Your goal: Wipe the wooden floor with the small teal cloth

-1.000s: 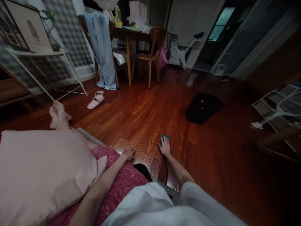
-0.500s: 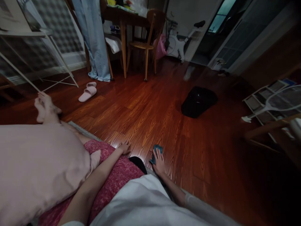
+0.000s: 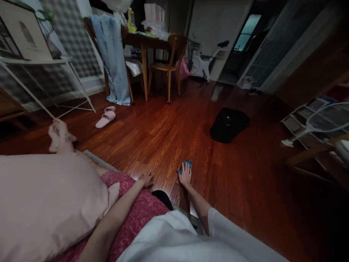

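Observation:
My right hand (image 3: pixel 185 175) lies with its fingers spread flat over a small blue-green cloth (image 3: pixel 187 165) on the wooden floor (image 3: pixel 163 145). Edges of the cloth show beyond the fingers; the rest is under the palm. To its left, my left hand (image 3: pixel 147 179) rests low by the edge of the seat or mat, fingers apart and a little bent, nothing visible in it. Its forearm crosses the red patterned fabric (image 3: pixel 131 203) over my lap. A pale pink pillow (image 3: pixel 54 196) covers the lower left.
A black bin (image 3: pixel 229 125) stands ahead to the right. Pink slippers (image 3: pixel 105 118) lie left, near a white-legged side table (image 3: pixel 79 85). Farther back are a wooden chair (image 3: pixel 174 54), jeans (image 3: pixel 113 62) and an exercise bike (image 3: pixel 203 65). A racket (image 3: pixel 308 127) leans at right.
My right hand has slid forward across the floor, and the cloth has moved with it. My left hand stays about where it was. The view has tilted up slightly.

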Demonstrator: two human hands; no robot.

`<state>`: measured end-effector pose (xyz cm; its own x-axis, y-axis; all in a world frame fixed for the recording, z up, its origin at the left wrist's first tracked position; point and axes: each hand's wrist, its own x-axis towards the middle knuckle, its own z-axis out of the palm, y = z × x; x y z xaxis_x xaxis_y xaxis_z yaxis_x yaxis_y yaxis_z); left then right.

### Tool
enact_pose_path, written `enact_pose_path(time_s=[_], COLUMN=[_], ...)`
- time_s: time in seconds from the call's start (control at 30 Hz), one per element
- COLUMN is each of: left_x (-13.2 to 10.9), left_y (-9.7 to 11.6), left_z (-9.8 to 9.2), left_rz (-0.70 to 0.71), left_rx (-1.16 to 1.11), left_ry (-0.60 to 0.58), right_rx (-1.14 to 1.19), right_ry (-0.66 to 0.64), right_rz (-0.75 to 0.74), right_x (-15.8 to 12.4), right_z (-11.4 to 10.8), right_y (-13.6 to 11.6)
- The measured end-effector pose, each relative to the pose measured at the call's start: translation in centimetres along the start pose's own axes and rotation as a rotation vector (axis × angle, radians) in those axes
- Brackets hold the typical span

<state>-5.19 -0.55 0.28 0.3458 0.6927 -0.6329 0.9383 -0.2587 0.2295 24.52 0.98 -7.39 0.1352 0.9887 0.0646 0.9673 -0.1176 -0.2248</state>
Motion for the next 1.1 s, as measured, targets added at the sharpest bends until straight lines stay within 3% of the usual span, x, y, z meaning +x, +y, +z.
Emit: enact_pose_path(time_s=[0.1,0.27,0.37,0.43,0.5,0.6,0.77,0.87,0.97,1.1], left_x=[0.1,0.3,0.4,0.4,0.3,0.1,-0.2,-0.1,0.1,0.3], left_y=[-0.1,-0.1,-0.1,-0.1,-0.1,0.0,0.2,0.1,0.0,-0.1], left_z=[0.0,0.2,0.4,0.4,0.4,0.2,-0.2,-0.1,0.0,0.2], left_rz=[0.010,0.000,0.000,-0.001,-0.001,-0.003,-0.021,-0.017,-0.012,-0.001], left_rx=[-0.010,-0.016,0.000,0.006,0.010,0.015,0.020,0.018,0.007,-0.006], left_ry=[0.010,0.029,0.037,0.034,0.027,0.020,0.004,0.009,0.025,0.033], right_rx=[0.027,0.009,-0.013,-0.014,-0.012,-0.011,-0.024,-0.025,-0.003,0.016], right_ry=[0.026,-0.022,-0.071,-0.080,-0.062,-0.011,0.021,0.034,0.058,0.021], right_rz=[-0.107,-0.399,-0.461,-0.466,-0.423,-0.295,-0.106,-0.021,-0.045,-0.303], right_x=[-1.8,-10.1,-14.5,-15.7,-15.1,-11.3,-3.2,-0.6,-1.0,-6.1], right_z=[0.4,0.2,-0.6,-1.1,-1.3,-1.2,-1.0,-0.6,0.0,0.1], right_y=[0.0,3.0,5.2,6.4,7.0,6.7,4.1,2.5,1.5,2.2])
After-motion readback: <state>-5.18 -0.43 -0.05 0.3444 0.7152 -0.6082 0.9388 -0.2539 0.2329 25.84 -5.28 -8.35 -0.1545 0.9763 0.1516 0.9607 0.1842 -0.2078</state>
